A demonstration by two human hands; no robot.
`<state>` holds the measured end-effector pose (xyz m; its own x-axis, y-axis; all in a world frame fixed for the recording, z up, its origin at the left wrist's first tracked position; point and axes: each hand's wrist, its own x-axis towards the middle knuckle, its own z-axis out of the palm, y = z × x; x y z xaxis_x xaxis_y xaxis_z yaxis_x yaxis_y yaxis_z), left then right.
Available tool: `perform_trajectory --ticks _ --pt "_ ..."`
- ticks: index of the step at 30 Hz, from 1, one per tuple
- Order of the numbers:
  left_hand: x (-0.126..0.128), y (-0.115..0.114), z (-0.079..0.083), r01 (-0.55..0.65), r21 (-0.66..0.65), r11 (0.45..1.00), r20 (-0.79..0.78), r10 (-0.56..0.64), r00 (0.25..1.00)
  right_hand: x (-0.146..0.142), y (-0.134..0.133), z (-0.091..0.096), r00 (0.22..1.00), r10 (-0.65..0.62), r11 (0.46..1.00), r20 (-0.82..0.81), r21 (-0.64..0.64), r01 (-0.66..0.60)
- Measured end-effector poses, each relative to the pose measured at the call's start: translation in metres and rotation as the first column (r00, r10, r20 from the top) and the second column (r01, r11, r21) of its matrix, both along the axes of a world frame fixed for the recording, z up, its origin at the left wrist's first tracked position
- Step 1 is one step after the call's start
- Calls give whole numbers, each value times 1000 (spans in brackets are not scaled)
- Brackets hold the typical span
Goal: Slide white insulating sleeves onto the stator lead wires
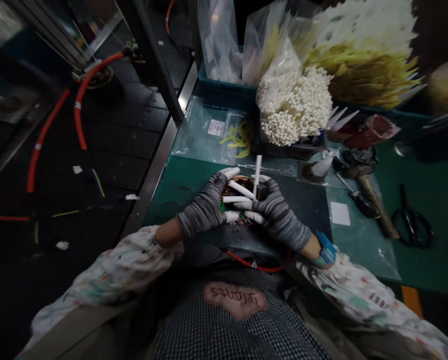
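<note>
My two hands, in grey striped gloves with white fingertips, close around a round copper-wound piece (240,181) near the front edge of the bench (171,185), toward its left corner. The winding shows dark reddish-brown and coppery, glossy where light catches its far rim, with yellowish touches along that rim. Three white tubes (242,190) stand out against it: one slants across the winding, one lies nearly level below it, and one points away from me toward the bench's far edge. A spot of bright green shows at the left side, and small coloured bits, too blurred to name, at the near side. My left hand (204,204) is curled about the left side, fingertips at the far rim and thumb at the near one. My right hand (280,212) grips from the right, fingers bent, one white tip against the level tube's end; whether it pinches that tube I cannot tell. Nor can I tell whether the piece touches the bench. Beyond it lie yellow strips (242,141) on clear plastic and a bundle of white-tipped stems (295,110). Toward the bench's right side lie a screwdriver (362,204), a hammer (376,200) and black-handled scissors (412,231).
</note>
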<state>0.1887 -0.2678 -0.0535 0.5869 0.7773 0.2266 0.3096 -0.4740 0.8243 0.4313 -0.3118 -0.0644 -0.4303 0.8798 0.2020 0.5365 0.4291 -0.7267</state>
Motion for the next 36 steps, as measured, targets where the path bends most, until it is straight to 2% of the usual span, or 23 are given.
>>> perform_trajectory --ticks 2,3,6,7,8,11,12,14,15,16,17,18,19,20,21,24,26,29,31,32,34,35,36 --pt "-7 11 1 -31 -72 997 -69 26 997 6 23 8 990 140 990 -31 -15 -140" --pt "-8 14 3 -83 -57 995 -121 76 990 9 34 10 980 199 980 -32 -20 -199" --pt "-5 11 18 -241 196 950 -296 292 909 9 54 2 958 276 960 -75 -16 -278" --pt "-2 6 23 -222 289 931 -366 322 873 7 56 -4 961 251 968 -113 18 -250" --pt "1 1 28 -145 357 923 -456 307 835 4 57 -11 966 209 978 -155 59 -203" --pt "6 -14 36 133 430 893 -650 204 732 -3 50 -25 957 92 979 -274 199 -37" --pt "7 -18 36 182 447 876 -653 180 735 -1 48 -26 954 67 973 -291 233 2" --pt "5 -26 30 187 496 848 -575 159 803 10 45 -18 950 -18 951 -312 289 113" --pt "5 -29 24 151 521 840 -511 166 843 20 47 -11 936 -107 922 -336 318 219" --pt "4 -31 17 103 542 834 -445 180 877 32 50 -3 902 -230 868 -365 342 360" --pt "4 -33 9 48 562 826 -378 205 903 45 55 6 843 -357 789 -402 353 503" --pt "5 -34 0 -8 582 813 -316 235 919 59 62 14 739 -493 651 -460 368 663" --pt "7 -35 -8 -55 601 798 -262 261 929 71 71 22 662 -587 556 -467 362 748" --pt "9 -35 -15 -87 618 782 -217 275 937 81 80 28 624 -639 508 -450 362 781" --pt "11 -34 -21 -106 630 769 -181 278 943 89 89 34 608 -667 487 -432 365 794" --pt "14 -30 -28 -129 645 753 -122 268 956 94 105 45 650 -653 548 -388 352 759" --pt "12 -27 -26 -118 651 750 -113 249 962 84 100 53 676 -608 585 -417 340 736" --pt "7 -23 -23 -75 650 756 -98 182 978 63 63 74 665 -503 605 -552 325 727" --pt "4 -22 -24 -33 624 781 -121 138 983 50 30 91 606 -481 645 -634 212 734" --pt "3 -21 -25 -10 609 793 -145 123 982 44 14 98 613 -479 675 -628 183 714" --pt "3 -21 -28 10 596 803 -187 127 974 32 -11 104 721 -444 870 -532 -64 488" --pt "4 -22 -30 0 599 801 -197 148 969 26 -20 103 766 -416 906 -490 -152 395" --pt "4 -22 -31 -17 603 798 -204 174 963 20 -26 99 785 -405 914 -468 -210 347"
